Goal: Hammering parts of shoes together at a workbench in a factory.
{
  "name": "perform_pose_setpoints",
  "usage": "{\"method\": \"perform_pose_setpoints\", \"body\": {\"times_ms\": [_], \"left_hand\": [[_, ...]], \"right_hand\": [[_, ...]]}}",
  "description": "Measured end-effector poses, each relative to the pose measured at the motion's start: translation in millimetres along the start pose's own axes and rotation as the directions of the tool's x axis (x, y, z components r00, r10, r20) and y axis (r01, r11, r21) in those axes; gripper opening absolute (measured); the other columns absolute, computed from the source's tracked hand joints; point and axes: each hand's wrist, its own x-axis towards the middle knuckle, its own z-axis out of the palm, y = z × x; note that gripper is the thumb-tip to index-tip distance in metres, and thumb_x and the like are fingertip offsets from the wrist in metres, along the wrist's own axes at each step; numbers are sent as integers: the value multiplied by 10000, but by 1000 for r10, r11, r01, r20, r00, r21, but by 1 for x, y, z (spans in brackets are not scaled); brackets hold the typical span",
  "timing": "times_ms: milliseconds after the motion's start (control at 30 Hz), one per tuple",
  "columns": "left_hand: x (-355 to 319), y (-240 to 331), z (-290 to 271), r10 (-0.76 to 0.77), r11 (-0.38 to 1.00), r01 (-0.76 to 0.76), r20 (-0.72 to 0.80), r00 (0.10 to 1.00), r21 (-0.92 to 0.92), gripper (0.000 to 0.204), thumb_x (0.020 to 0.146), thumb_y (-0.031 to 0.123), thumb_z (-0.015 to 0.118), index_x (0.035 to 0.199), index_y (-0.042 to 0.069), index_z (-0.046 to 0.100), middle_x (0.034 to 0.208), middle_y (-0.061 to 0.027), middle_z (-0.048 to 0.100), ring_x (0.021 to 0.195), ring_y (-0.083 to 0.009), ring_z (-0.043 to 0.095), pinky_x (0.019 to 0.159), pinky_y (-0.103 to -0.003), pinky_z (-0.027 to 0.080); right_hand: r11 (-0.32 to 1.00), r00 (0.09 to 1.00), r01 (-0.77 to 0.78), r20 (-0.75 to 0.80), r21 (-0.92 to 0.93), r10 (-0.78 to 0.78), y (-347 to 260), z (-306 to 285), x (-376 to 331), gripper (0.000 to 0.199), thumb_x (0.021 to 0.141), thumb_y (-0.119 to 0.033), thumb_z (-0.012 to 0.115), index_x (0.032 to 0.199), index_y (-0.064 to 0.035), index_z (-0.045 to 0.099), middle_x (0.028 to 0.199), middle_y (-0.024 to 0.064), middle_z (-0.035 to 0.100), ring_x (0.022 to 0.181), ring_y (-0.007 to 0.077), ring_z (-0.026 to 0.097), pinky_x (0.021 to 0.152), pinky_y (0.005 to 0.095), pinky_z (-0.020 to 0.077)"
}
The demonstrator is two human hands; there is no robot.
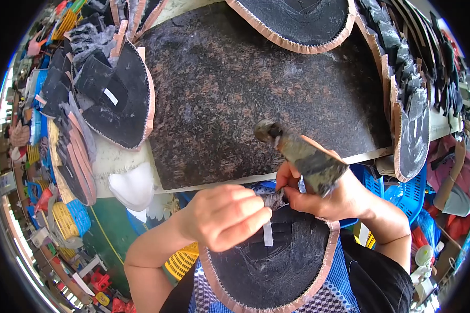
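Observation:
A black, curved shoe upper (282,266) with a pinkish folded edge lies against my lap, a short white strip near its top. My right hand (344,194) is closed round a worn tool (303,152) with a rounded end and a wide, dark-wrapped body, rather like a hammer. The same hand's thumb and forefinger pinch the upper's top edge. Beside them, my left hand (224,216) is closed, its fingertips at a greyish bit (274,200) of that edge. Whatever its fingers hold is hidden.
A dark speckled stone slab (230,99) covers the bench ahead. Similar uppers lie at its far edge (303,23), in piles at left (117,99) and at right (412,135). A white pad (133,187) sits at front left. Blue baskets (410,193) and another person (451,177) are at right.

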Motion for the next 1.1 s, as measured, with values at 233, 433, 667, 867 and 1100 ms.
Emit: {"method": "perform_pose_setpoints", "body": {"times_ms": [233, 433, 667, 867, 1100], "left_hand": [[9, 3, 7, -406, 890, 397, 9, 914, -225, 295, 775, -15, 792, 1057, -6, 706, 839, -68, 628, 701, -207, 640, 596, -319, 525], [20, -8, 7, -501, 763, 526, 171, 849, -377, 187, 835, -6, 781, 998, 9, 689, 883, -81, 633, 694, -159, 623, 603, -279, 503], [38, -44, 12, -540, 713, 656, 401, 740, -248, 169, 927, 60, 663, 1092, 25, 673, 847, -70, 545, 708, -189, 583, 652, -314, 482], [47, -95, 13, -252, 934, 330, 398, 882, -139, 89, 836, 29, 699, 922, 15, 686, 849, -93, 588, 698, -221, 625, 614, -348, 503], [70, -125, 8, -221, 839, 468, 612, 759, -278, 91, 809, 46, 764, 854, 3, 698, 776, -59, 615, 621, -156, 612, 560, -286, 498]], "right_hand": [[976, 975, -156, -134, 154, 177, 4, 9, -14, 207, 784, -15, 746, 945, -19, 615, 829, 43, 680, 776, 114, 665, 707, 273, 532], [936, 954, -287, -32, 202, 300, 6, 7, -15, 344, 833, 76, 696, 973, -73, 419, 954, 59, 642, 801, 61, 572, 669, 224, 464], [996, 918, -65, -387, 63, 84, 24, -6, -13, 169, 881, -38, 713, 1030, -11, 639, 810, 28, 650, 705, 107, 617, 647, 266, 508], [994, 823, 24, -563, -108, -81, 3, -30, -45, 244, 1051, -179, 519, 1103, 47, 596, 657, 38, 616, 505, 60, 522, 494, 194, 385], [900, 999, 36, -11, -434, -45, 22, -23, -46, 413, 783, -153, 763, 1127, 4, 596, 758, 140, 654, 652, 336, 691, 561, 380, 540]]}}
